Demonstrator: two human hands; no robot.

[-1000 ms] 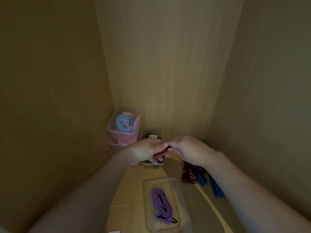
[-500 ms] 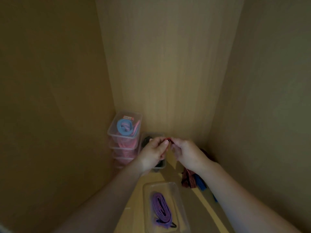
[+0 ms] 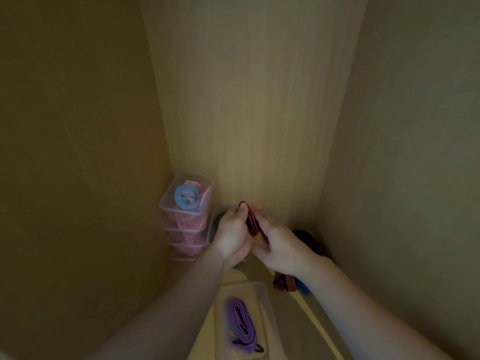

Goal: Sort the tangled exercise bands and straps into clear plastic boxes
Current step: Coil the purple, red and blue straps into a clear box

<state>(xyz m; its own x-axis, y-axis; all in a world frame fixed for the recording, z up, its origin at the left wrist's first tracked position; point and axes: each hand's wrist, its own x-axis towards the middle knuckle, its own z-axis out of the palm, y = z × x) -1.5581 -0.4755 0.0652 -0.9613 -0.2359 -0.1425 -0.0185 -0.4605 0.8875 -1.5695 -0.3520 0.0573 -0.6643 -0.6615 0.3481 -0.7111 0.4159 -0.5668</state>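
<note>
Both hands hold a folded red-and-black striped strap [image 3: 250,220] up in front of the wooden back wall. My left hand [image 3: 232,236] pinches its looped top end, and my right hand [image 3: 279,246] grips the lower folds. More of the same strap [image 3: 284,281] hangs below my right wrist beside a blue band [image 3: 303,289]. A clear box [image 3: 262,302] near me holds a coiled purple strap [image 3: 241,324]. A small clear box [image 3: 217,216] is mostly hidden behind my left hand.
A stack of clear lidded boxes [image 3: 187,219] stands in the left back corner, with a blue band and pink bands inside. A dark bundle of straps [image 3: 306,237] lies in the right back corner. Wooden walls close in on three sides.
Both hands rose and moved toward the back wall with the striped strap, and the strap's folded loop now sticks up above my left fingers. The view shifted lower over the boxes.
</note>
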